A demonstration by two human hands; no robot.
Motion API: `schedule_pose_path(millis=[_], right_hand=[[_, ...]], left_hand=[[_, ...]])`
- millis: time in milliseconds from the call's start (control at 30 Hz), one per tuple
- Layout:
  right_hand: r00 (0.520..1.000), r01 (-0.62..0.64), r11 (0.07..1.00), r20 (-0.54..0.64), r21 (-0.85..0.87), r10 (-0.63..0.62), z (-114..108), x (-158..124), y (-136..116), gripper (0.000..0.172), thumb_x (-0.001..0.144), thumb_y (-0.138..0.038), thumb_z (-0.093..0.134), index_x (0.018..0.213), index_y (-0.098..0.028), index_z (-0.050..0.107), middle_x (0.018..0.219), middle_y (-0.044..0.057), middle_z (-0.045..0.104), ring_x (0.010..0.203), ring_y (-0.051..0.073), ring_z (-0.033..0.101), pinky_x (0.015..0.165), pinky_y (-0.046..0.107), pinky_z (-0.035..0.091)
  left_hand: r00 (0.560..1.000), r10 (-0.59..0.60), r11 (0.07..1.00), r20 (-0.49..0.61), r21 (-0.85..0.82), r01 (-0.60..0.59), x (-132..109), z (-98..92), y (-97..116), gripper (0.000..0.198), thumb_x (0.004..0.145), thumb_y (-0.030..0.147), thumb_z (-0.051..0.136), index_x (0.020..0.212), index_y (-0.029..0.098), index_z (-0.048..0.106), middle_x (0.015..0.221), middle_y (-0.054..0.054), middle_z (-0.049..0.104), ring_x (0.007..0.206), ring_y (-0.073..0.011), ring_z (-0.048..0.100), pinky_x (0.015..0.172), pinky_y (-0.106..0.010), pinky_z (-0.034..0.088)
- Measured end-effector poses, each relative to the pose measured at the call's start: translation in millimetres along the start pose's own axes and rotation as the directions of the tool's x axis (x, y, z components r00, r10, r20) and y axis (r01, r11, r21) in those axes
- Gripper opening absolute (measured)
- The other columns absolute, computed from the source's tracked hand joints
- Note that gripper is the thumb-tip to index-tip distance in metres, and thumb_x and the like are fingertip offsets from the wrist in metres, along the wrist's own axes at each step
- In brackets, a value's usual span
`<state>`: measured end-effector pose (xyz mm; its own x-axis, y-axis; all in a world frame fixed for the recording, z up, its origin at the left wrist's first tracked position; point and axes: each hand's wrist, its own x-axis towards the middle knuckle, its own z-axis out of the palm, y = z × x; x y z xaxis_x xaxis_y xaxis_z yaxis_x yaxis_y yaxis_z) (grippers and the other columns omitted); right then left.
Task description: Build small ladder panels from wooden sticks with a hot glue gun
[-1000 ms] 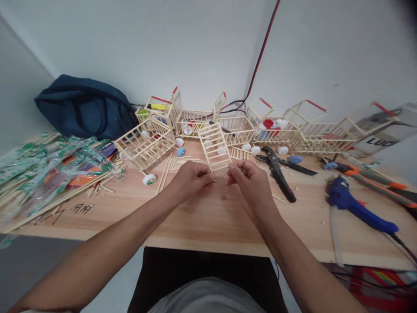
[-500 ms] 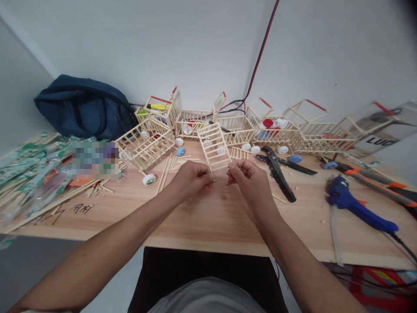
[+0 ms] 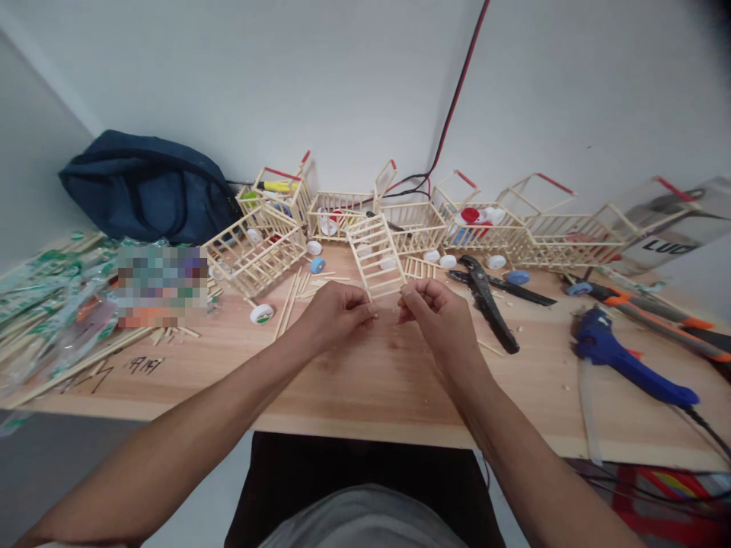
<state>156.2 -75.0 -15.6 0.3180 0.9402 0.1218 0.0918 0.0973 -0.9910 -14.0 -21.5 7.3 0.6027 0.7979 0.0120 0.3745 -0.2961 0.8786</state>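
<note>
Between my hands is a ladder-like stick frame (image 3: 378, 257), pale wooden sticks joined by several crossbars and tilted with its far end raised. My left hand (image 3: 346, 313) pinches its near left corner between thumb and fingers. At the near right corner, my right hand (image 3: 431, 308) closes thumb and fingertips on the same frame. Fingertips partly hide both corners. Behind it stand small carts made of sticks, one (image 3: 260, 255) to the left with bottle-cap wheels and another (image 3: 419, 228) just beyond the frame. Loose short sticks (image 3: 421, 268) lie beside the frame's right edge.
On the right lie black-handled pliers (image 3: 488, 304), a blue glue gun (image 3: 625, 358) and orange-grey pliers (image 3: 656, 316). Plastic-wrapped sticks (image 3: 51, 304) cover the table's left side, before a dark blue bag (image 3: 148, 186). More stick carts (image 3: 571, 236) line the wall. A bottle cap (image 3: 261, 313) sits left.
Almost nothing differs. Both hands keep their grip on the stick frame, which stays in the same place and tilt.
</note>
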Motion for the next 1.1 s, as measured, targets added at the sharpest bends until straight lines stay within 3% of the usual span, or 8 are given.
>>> schedule_pose_path(millis=[333, 1100], right_hand=[[1.0, -0.006, 1.0, -0.011, 0.007, 0.006, 0, 0, -1, 0.023, 0.077, -0.039, 0.068, 0.075, -0.018, 0.059, 0.065, -0.003, 0.061, 0.053, 0.009, 0.056, 0.053, 0.025, 0.05], [0.999, -0.034, 0.996, -0.001, 0.084, 0.034, -1, 0, 0, 0.034, 0.082, -0.051, 0.065, 0.079, -0.018, 0.067, 0.072, 0.002, 0.067, 0.06, 0.011, 0.06, 0.057, 0.024, 0.055]], left_hand=[[1.0, 0.015, 1.0, -0.01, -0.007, -0.015, 1, -0.5, -1, 0.027, 0.081, 0.023, 0.058, 0.055, 0.014, 0.06, 0.052, 0.002, 0.057, 0.052, -0.0095, 0.046, 0.054, -0.022, 0.034], [0.998, -0.059, 0.967, -0.023, -0.248, 0.052, 3, 3.0, -9, 0.026, 0.08, 0.035, 0.061, 0.063, 0.014, 0.063, 0.062, -0.002, 0.063, 0.056, -0.0104, 0.051, 0.057, -0.023, 0.039]])
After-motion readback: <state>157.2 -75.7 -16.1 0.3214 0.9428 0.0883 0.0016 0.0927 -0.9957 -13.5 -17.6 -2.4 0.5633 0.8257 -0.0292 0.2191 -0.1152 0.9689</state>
